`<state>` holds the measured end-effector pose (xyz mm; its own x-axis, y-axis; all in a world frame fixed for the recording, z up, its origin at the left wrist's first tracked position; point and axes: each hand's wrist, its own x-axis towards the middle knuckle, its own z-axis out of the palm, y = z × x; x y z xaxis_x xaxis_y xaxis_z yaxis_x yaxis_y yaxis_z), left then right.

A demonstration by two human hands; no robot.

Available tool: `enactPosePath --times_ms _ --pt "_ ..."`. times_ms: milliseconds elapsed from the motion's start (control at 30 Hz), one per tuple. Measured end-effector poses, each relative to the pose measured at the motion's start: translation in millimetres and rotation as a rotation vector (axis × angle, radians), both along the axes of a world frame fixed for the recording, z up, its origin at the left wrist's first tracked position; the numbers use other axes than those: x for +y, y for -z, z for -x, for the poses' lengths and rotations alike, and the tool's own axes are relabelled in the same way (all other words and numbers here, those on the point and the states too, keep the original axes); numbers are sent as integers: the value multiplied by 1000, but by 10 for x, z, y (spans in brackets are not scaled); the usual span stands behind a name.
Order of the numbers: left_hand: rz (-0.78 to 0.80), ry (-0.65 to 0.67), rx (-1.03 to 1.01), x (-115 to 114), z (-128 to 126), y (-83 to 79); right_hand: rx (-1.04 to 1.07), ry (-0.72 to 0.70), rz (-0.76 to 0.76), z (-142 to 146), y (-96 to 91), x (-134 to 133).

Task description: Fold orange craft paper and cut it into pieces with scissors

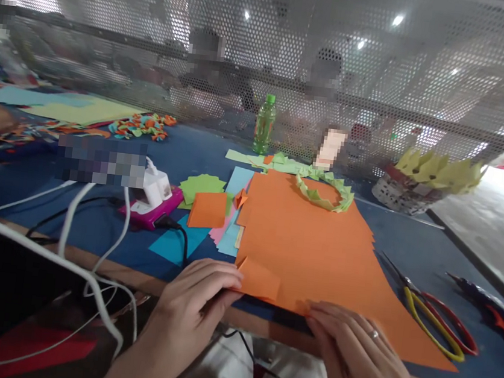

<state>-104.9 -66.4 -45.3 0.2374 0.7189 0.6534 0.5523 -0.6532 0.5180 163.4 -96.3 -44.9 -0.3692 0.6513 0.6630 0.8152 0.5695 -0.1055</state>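
My left hand (197, 304) pinches the left end of a small folded piece of orange paper (262, 281) between thumb and fingers. One corner of that piece sticks up. It lies over the near edge of a stack of large orange paper sheets (310, 238). My right hand (352, 346) is at the sheets' front edge, right of the folded piece and apart from it. Its fingers are together with the thumb against them, and whatever is between the fingertips is hidden. A ring of folded green paper (323, 200) rests on the far part of the sheets.
Scissors (432, 319) lie at right beside a dark tool (489, 304). Left are orange squares (208, 209), a purple power strip (152, 208) and white cables (70, 223). Behind stand a green bottle (265, 125), a perforated metal screen (267, 51) and a yellow-rimmed basket (409, 192).
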Motion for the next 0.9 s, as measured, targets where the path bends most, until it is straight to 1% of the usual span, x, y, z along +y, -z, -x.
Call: enactPosePath --times_ms 133,233,367,433,567,633,700,767,900 --pt "-30 12 81 15 -9 44 -32 -41 -48 -58 8 -1" --pt "-61 38 132 3 28 118 -45 -61 -27 -68 49 -12" --pt "-102 61 156 -25 74 189 -21 -30 -22 54 91 -17" --pt "-115 71 166 -48 67 174 -18 -55 -13 159 94 -13" --pt "-131 101 189 -111 12 82 -43 -123 50 346 87 7" --pt "-121 114 201 -142 -3 59 -14 -152 39 404 89 26" --pt "-125 86 211 -172 5 72 55 -173 16 436 99 46" --pt "-134 17 200 -206 34 108 115 -180 -2 440 120 58" --pt "-131 -124 110 -298 102 177 87 -191 13 382 177 41"
